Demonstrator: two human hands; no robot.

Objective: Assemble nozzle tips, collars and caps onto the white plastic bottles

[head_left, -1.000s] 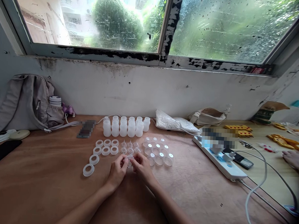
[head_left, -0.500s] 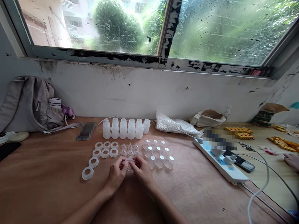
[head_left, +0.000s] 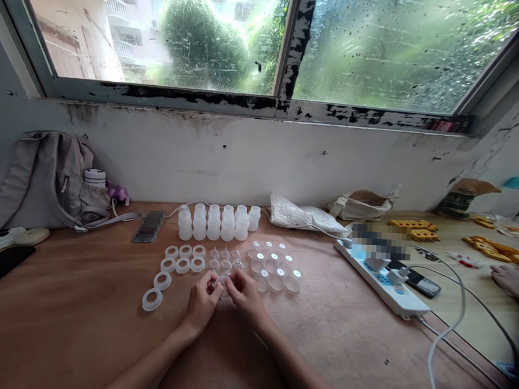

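Observation:
Between my fingertips is a small translucent ring-like part (head_left: 224,278), pinched from both sides low over the table. My left hand (head_left: 203,299) is closed on its left side, my right hand (head_left: 246,295) on its right side. Several translucent rings (head_left: 152,299) lie to the left of my hands. Just beyond my fingers stand several clear nipple-shaped pieces (head_left: 225,255). Several clear domed caps (head_left: 276,281) sit in rows to the right. Farther back, frosted bottles (head_left: 214,224) stand upright in two rows.
A grey backpack (head_left: 55,178) and a black flat object (head_left: 3,271) are at the left. A white power strip (head_left: 385,282) with cables lies right, near yellow parts (head_left: 494,247). Another person's hand (head_left: 509,280) rests at the far right edge.
The pinched part and my fingertips have tilted or shifted slightly; both hands keep nearly the same place. The loose pieces have not moved.

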